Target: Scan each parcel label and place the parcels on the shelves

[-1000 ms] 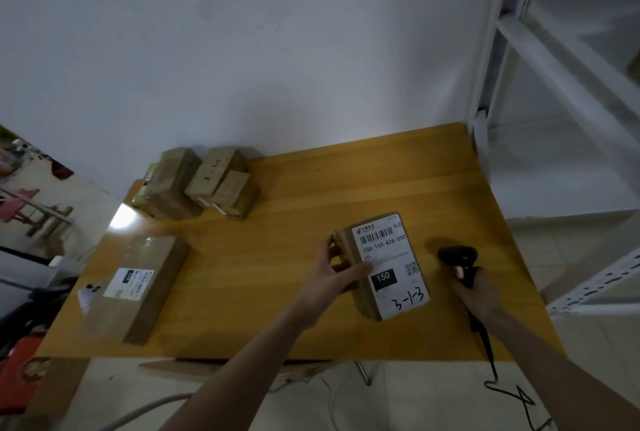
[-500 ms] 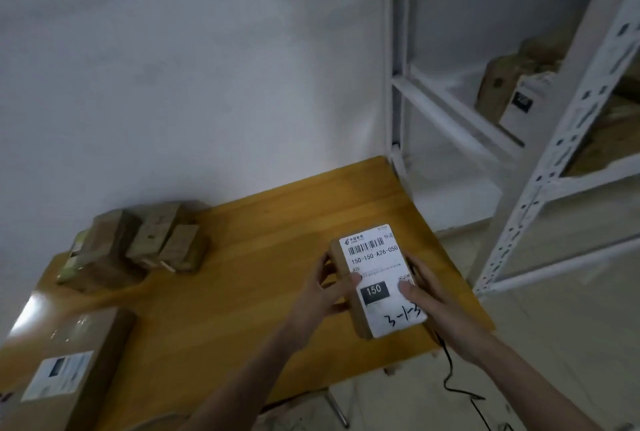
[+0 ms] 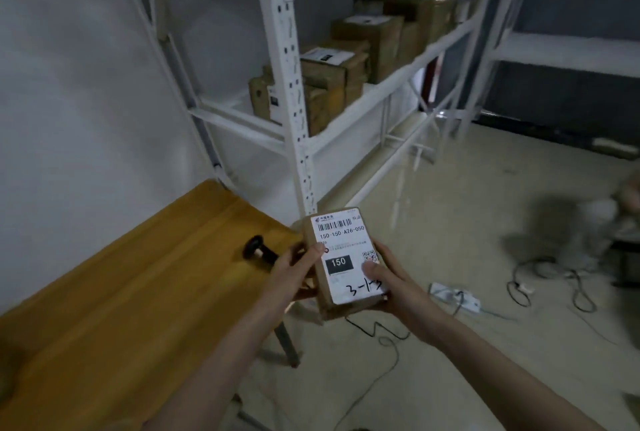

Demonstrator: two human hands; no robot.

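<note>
We count one labelled parcel (image 3: 341, 259) in two hands, one barcode scanner (image 3: 259, 251) at nine o'clock, about six shelved parcels (image 3: 367, 49) at twelve.

Both forearms are bare to the left hand (image 3: 294, 274) and right hand (image 3: 391, 286), with no sleeves, gloves or jewellery.

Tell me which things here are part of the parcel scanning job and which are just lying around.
Part of the job:
parcel, held by both hands, left and right
scanner on the table
shelf rack
shelved boxes

Lying about:
power strip on the floor
loose cables
</note>
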